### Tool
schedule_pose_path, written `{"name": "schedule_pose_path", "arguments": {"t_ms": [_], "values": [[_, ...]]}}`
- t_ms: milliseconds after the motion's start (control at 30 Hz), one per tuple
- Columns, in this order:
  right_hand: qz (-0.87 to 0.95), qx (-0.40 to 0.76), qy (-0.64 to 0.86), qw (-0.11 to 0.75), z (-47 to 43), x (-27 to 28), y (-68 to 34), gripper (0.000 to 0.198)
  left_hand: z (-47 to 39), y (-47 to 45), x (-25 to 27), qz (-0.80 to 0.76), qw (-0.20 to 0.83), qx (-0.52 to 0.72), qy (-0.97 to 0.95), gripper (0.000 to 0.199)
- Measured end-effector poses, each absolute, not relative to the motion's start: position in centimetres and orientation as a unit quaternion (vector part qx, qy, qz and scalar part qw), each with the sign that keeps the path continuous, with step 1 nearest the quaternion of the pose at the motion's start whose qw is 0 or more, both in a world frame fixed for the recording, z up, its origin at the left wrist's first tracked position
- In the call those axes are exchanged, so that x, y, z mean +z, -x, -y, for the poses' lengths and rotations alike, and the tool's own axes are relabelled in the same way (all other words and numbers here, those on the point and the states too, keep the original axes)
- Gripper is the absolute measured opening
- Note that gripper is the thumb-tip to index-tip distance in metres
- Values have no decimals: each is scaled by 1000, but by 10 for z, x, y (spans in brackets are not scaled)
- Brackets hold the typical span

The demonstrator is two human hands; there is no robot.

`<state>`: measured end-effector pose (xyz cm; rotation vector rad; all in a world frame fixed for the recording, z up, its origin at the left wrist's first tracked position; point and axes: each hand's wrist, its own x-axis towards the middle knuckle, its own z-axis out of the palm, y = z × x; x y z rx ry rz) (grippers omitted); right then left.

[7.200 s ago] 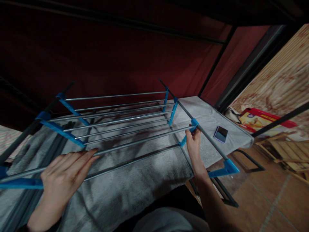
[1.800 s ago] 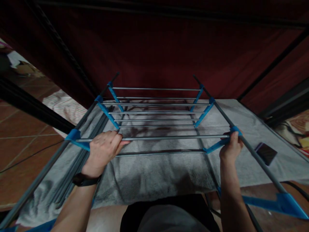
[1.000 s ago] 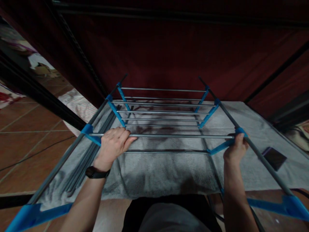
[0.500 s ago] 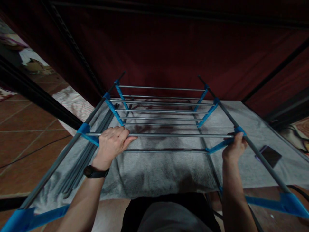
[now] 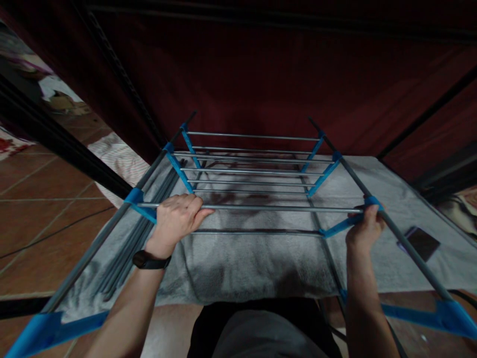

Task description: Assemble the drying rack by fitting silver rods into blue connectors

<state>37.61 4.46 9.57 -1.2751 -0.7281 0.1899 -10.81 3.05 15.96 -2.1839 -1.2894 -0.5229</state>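
A rack frame of grey metal tubes joined by blue plastic brackets stretches out in front of me. My left hand (image 5: 179, 219) is wrapped over the left part of a thin crossbar (image 5: 261, 208), near the left blue bracket (image 5: 134, 198). At the crossbar's right end, my right hand (image 5: 367, 228) grips the right blue bracket (image 5: 345, 224), where it meets the long side tube (image 5: 410, 250). Some of the right fingers are hidden behind the bracket. Farther off, several crossbars (image 5: 253, 172) span between more blue brackets (image 5: 322, 175).
A grey blanket (image 5: 253, 268) lies under the rack. Several loose tubes (image 5: 130, 253) rest on it at the left, and a dark flat phone-like object (image 5: 421, 243) at the right. Dark red fabric (image 5: 253, 74) rises behind. Tiled floor (image 5: 55, 223) and a black pole (image 5: 74, 149) are at left.
The whole view has shifted slightly, so the rack and hands appear a little farther right. Both hands keep the same hold.
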Motion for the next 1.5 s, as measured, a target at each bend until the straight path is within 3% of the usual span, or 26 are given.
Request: {"name": "schedule_pose_path", "arguments": {"t_ms": [433, 867, 1500], "values": [[325, 99, 590, 733, -43, 99, -373, 60, -25, 113, 155, 481, 275, -219, 803, 36], [325, 80, 569, 751, -46, 94, -375, 54, -31, 143, 148, 536, 270, -226, 767, 49], [311, 112, 557, 762, -47, 96, -373, 55, -32, 139, 151, 525, 283, -233, 768, 46]]}}
